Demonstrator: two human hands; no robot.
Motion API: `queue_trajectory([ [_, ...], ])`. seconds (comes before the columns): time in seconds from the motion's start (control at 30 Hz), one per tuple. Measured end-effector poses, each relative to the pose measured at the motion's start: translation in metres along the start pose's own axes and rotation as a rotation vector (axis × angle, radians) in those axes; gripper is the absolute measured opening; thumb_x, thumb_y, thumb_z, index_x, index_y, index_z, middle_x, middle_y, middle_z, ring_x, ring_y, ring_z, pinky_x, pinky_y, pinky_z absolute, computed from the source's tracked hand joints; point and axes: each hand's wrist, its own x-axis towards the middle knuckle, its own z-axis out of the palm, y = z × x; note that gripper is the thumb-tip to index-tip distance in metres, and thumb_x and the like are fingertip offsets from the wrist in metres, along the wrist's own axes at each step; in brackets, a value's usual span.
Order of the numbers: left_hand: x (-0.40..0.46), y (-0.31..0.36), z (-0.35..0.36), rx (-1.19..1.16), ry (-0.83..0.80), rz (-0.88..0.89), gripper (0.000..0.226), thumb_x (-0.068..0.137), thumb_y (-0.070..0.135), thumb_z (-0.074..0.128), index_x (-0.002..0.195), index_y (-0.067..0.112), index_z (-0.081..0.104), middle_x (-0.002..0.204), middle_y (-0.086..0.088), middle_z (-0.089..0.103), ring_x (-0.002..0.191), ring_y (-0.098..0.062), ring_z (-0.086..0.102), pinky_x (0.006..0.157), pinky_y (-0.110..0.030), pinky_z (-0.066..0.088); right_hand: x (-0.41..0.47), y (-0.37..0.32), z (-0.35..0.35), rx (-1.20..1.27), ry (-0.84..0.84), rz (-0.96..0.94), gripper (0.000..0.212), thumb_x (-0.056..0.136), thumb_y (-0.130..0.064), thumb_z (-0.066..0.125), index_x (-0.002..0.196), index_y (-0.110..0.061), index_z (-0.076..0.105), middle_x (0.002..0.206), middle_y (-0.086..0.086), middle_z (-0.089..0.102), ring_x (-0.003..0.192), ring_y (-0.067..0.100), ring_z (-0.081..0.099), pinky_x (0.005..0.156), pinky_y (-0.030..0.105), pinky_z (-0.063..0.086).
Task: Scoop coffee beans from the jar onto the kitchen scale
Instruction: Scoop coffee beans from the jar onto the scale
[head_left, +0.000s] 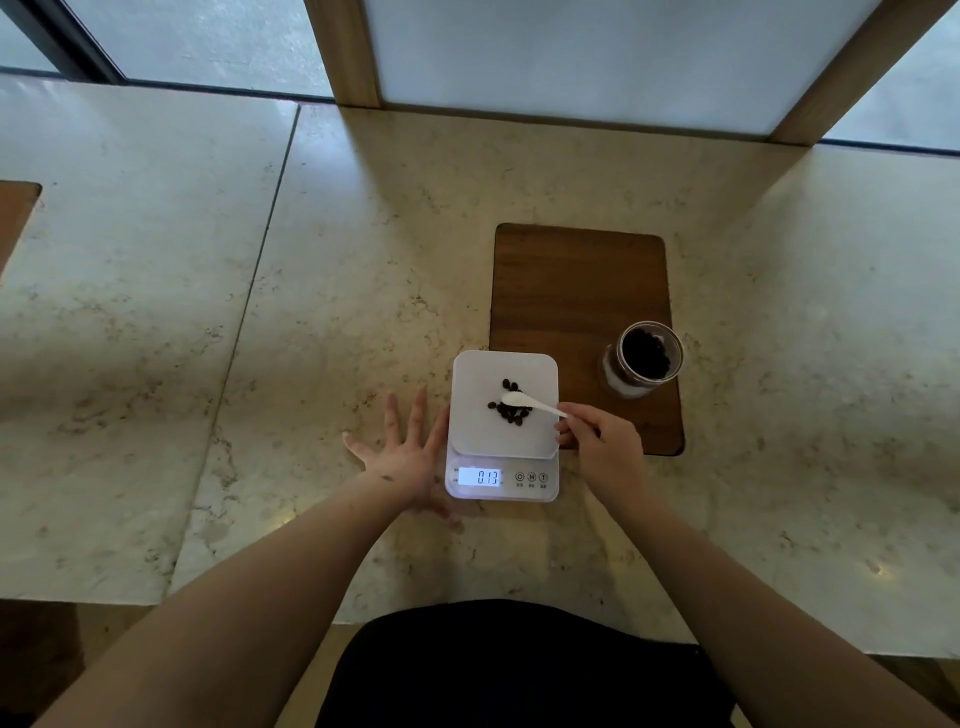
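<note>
Right hand (602, 441) pinches a small white spoon (530, 402) over the kitchen scale (503, 426).

Its fingers are closed tight on the thin end of the spoon, and the round end sits just above a little pile of dark coffee beans (510, 407) on the white top of the scale. The left hand (410, 452) lies flat on the bench (322, 291) with its fingers spread wide apart, holding nothing, right beside the left edge of the scale. The lit screen on the front of the scale shows 0.13. Off to the right, a clear jar (644, 358) with its top open stands on a brown wooden board (576, 291), and it has many dark beans inside. The jar is near the scale but not touching it. The bench is pale stone with faint marks.
</note>
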Motion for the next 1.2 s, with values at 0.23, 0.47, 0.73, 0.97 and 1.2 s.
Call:
queue_trajectory([
  [0.23,0.002,-0.002,0.002,-0.004,0.004,-0.004,0.166,0.048,0.091,0.076,0.135,0.04,-0.056,0.127,0.007,-0.075,0.124,-0.039,-0.064,0.096,-0.095,-0.007,0.001,0.001,-0.014,0.244,0.076,0.082,0.025,0.1,-0.012,0.052,0.114,-0.02,0.071,0.082,-0.002,0.073,0.068,0.003,0.066,0.06,0.018,0.054],
  [0.47,0.001,-0.002,0.002,0.014,0.005,-0.011,0.165,0.048,0.093,0.074,0.131,0.04,-0.058,0.129,0.007,-0.074,0.125,-0.039,-0.064,0.097,-0.094,-0.006,0.013,-0.015,0.01,0.253,-0.003,0.203,0.026,0.101,-0.01,0.048,0.118,-0.011,0.067,0.082,0.005,0.069,0.069,0.01,0.061,0.057,0.018,0.051],
  [0.73,0.002,-0.002,0.002,0.014,0.004,-0.005,0.164,0.05,0.092,0.074,0.134,0.04,-0.057,0.133,0.005,-0.072,0.125,-0.039,-0.064,0.098,-0.094,-0.006,0.0,-0.008,0.002,0.311,0.003,0.273,0.022,0.101,-0.014,0.049,0.103,-0.022,0.07,0.081,0.001,0.072,0.061,0.002,0.065,0.053,0.016,0.052],
  [0.97,-0.003,0.001,-0.001,0.026,-0.013,-0.017,0.163,0.051,0.091,0.076,0.14,0.039,-0.051,0.133,0.004,-0.071,0.127,-0.039,-0.062,0.1,-0.093,-0.004,0.002,-0.017,0.004,0.417,-0.012,0.349,0.022,0.102,-0.014,0.048,0.098,-0.022,0.068,0.085,0.007,0.071,0.069,0.013,0.064,0.058,0.021,0.055],
  [1.2,-0.004,0.001,-0.001,0.025,-0.015,-0.014,0.163,0.051,0.091,0.075,0.143,0.038,-0.049,0.13,0.005,-0.072,0.127,-0.04,-0.062,0.1,-0.093,-0.003,-0.011,-0.009,0.0,0.493,-0.024,0.404,0.022,0.102,-0.014,0.05,0.1,-0.018,0.071,0.085,0.007,0.073,0.071,0.015,0.068,0.063,0.026,0.057],
])
